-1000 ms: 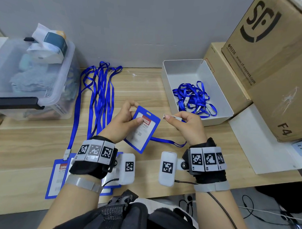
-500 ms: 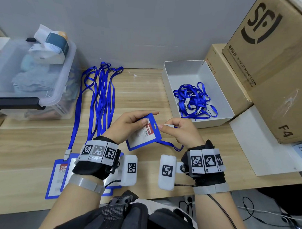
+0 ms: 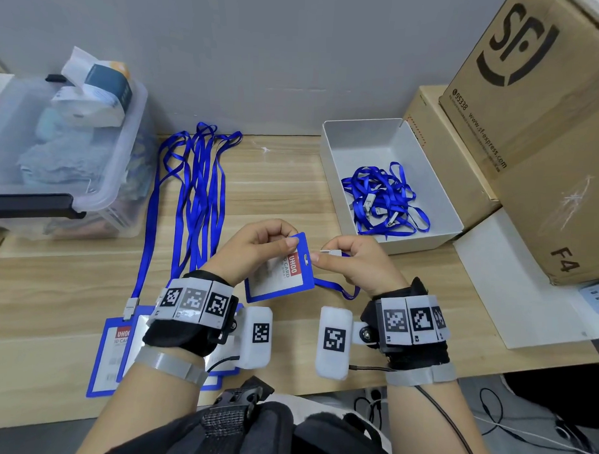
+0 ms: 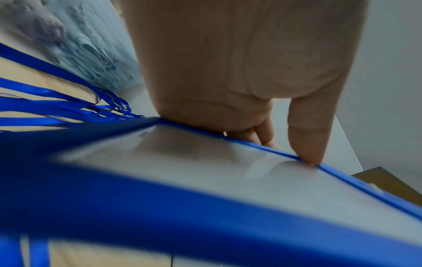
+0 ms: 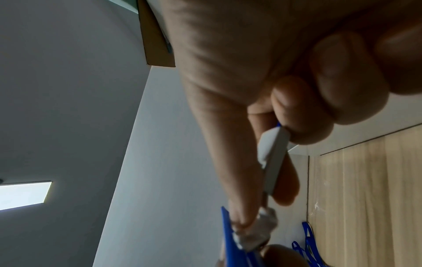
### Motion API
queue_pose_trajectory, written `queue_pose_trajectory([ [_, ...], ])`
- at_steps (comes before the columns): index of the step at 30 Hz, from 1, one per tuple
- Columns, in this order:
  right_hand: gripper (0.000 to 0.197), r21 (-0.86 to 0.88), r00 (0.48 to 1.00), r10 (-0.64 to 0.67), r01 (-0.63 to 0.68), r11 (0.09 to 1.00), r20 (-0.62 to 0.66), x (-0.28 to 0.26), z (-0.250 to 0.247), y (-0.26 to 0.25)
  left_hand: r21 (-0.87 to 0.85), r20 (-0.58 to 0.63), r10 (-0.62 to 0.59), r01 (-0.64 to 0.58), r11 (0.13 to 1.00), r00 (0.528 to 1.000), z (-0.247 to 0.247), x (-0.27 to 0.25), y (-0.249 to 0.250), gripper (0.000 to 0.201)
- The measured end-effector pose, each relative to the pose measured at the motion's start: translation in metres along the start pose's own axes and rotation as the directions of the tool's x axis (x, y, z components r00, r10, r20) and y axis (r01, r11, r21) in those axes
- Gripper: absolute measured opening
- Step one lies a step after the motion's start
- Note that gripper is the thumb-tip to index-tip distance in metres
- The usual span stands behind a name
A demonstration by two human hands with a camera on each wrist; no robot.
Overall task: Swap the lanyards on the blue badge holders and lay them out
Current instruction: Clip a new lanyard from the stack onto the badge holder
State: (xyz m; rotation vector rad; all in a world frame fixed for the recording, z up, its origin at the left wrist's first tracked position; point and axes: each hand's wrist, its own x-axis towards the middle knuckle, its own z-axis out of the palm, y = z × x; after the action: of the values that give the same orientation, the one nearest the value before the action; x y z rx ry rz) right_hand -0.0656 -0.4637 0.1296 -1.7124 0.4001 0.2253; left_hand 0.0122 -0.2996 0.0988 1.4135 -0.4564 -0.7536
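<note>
Above the table's front, my left hand (image 3: 274, 241) pinches the top corner of a blue badge holder (image 3: 281, 277) with a red and white card; its frame fills the left wrist view (image 4: 205, 207). My right hand (image 3: 324, 256) pinches a white lanyard clip (image 3: 331, 252) right at the holder's slot. In the right wrist view the clip (image 5: 273, 162) sits between thumb and forefinger, with its metal end against the holder's blue edge (image 5: 228, 234). The clip's blue strap (image 3: 336, 289) trails below my right hand. Whether the clip is hooked in cannot be told.
Several blue lanyards (image 3: 197, 196) lie stretched out on the left, with badge holders (image 3: 114, 349) at the front edge under my left wrist. A white box (image 3: 359, 140) holds tangled lanyards (image 3: 382, 199). A clear bin (image 3: 116, 186) stands left, cardboard boxes (image 3: 532, 133) right.
Both hands came together. The badge holder turned more level, and the clip moved left until it met the holder's top slot.
</note>
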Motion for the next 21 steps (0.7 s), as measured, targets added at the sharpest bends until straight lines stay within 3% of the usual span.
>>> queue_pose_trajectory([
  [15, 0.021, 0.123, 0.999, 0.040, -0.044, 0.991, 0.033, 0.005, 0.003, 0.011, 0.075, -0.097, 0.038, -0.031, 0.997, 0.995, 0.003, -0.001, 0.000, 0.011],
  [19, 0.020, 0.192, 0.997, 0.043, -0.055, 0.980, 0.063, 0.006, 0.005, 0.013, 0.068, -0.101, 0.043, -0.036, 0.997, 0.994, 0.003, -0.001, 0.001, 0.024],
  [21, 0.022, 0.224, 0.998, 0.047, -0.058, 0.973, 0.053, 0.006, 0.005, 0.014, 0.076, -0.088, 0.042, -0.035, 0.996, 0.995, 0.003, -0.001, 0.002, 0.020],
])
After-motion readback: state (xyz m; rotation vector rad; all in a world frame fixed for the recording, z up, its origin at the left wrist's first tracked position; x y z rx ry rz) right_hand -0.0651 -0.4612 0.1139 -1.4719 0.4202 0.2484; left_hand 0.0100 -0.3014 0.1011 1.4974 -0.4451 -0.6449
